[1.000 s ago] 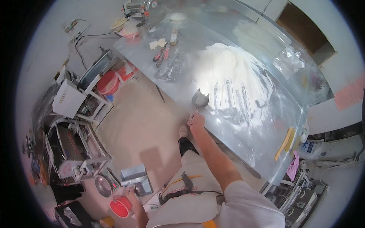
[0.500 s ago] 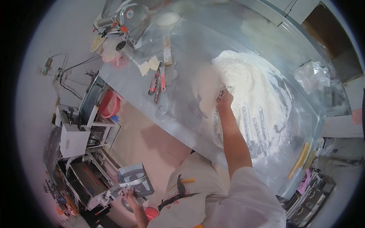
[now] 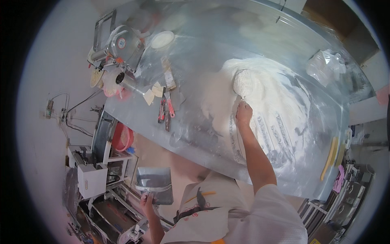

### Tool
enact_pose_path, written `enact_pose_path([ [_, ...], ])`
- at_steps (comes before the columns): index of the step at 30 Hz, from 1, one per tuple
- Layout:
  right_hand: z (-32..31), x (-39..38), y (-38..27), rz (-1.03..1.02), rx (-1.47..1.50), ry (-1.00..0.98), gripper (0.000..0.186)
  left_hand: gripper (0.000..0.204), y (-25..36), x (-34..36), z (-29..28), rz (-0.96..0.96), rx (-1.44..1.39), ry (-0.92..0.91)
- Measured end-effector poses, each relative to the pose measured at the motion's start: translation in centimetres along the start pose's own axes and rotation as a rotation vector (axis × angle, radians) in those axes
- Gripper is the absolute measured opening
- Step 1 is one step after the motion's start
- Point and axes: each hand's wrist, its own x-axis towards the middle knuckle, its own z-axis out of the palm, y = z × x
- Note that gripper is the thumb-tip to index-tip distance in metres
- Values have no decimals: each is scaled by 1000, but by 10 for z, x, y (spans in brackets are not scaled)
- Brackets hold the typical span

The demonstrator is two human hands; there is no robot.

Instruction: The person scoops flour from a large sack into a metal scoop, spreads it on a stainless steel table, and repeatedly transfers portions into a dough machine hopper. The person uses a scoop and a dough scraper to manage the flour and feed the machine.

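My right hand [image 3: 244, 112] is closed round the handle of a round scoop [image 3: 243, 83]. White flour heaps over the scoop's bowl, so its rim barely shows. Around and beneath it spreads a wide pile of flour [image 3: 270, 87] on the metal worktable [image 3: 191, 142], with finger-like streaks dragged through its near side. Low on the left, off the table's edge, my left hand [image 3: 147, 202] grips a square grey metal container [image 3: 154, 179] by its near side. A band or handle crosses that container; its contents cannot be made out.
Red-handled tools [image 3: 170, 107], pale scraper pieces [image 3: 157, 89] and a white-dusted wooden strip [image 3: 167, 73] lie left of the flour. A machine [image 3: 124, 44], a metal cylinder [image 3: 126, 80] and a white dish [image 3: 162, 39] stand farther off. A clear plastic bag [image 3: 326, 65] sits at the right.
My right hand has come up with the scoop, which now shows loaded with flour. My left hand and the metal container have shifted rightward as the view turned.
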Motion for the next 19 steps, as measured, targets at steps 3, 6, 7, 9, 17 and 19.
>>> enact_pose_path([
  [3, -25, -10, -21, -125, -11, -8, 33, 7, 22, 15, 38, 49, 121, -117],
  [6, -52, -33, -41, -118, -77, -25, 34, 6, 37, 27, 71, 99, 137, -334],
  [7, -58, -49, -51, -62, -60, -57, 34, 6, 42, 29, 82, 112, 143, -412],
  [9, -72, -77, -68, -64, -96, -61, 33, 6, 46, 39, 110, 106, 154, -524],
  [17, -129, -215, -114, 41, -59, -98, 32, 17, 65, 46, 231, 438, 436, -926],
  [19, -152, -250, -117, 71, -47, -78, 35, 15, 71, 36, 260, 487, 481, -1042],
])
